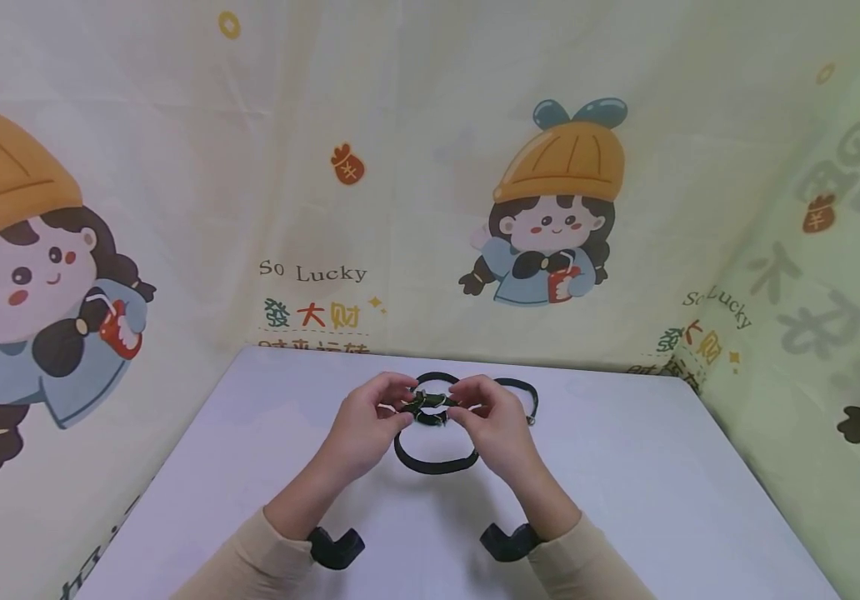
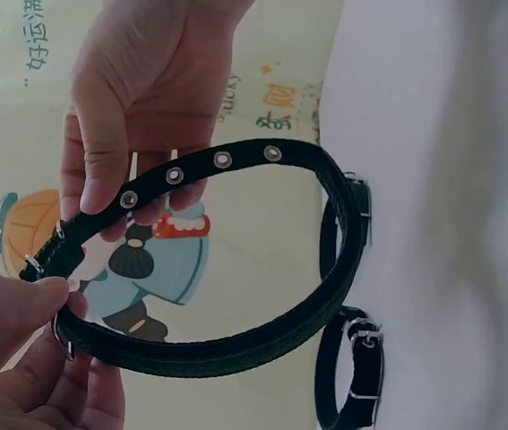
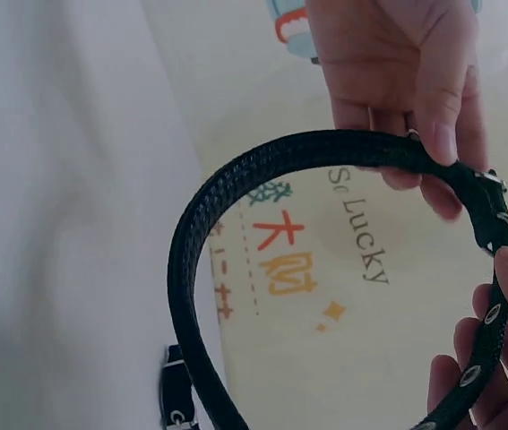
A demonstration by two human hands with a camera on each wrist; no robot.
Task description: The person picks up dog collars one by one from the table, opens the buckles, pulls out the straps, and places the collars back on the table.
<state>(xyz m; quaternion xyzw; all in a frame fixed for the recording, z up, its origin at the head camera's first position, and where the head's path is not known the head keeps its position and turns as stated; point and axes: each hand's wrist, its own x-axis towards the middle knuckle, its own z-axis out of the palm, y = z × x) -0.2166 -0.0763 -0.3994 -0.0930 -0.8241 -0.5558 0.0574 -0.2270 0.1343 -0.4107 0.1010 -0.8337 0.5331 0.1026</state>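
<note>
A dark collar point(image 2: 227, 354) with metal-rimmed holes hangs as a loop between both hands, above the white table point(image 1: 310, 517). My left hand point(image 1: 362, 425) pinches it at the buckle end, beside the metal D-ring point(image 2: 64, 336). Thumb and fingers of my right hand point(image 1: 500, 425) grip the strap with the eyelets point(image 2: 175, 176). The strap end meets the buckle point(image 3: 491, 179) between the two hands, partly covered by fingertips. In the head view the lower part of the loop point(image 1: 436, 467) shows below the hands.
Two more dark collars lie on the table beyond the hands, one right behind point(image 1: 437, 377) the held collar and one to its right point(image 1: 527, 385). A printed cloth point(image 1: 415, 208) hangs behind the table. Black devices point(image 1: 336, 548) sit at both wrists.
</note>
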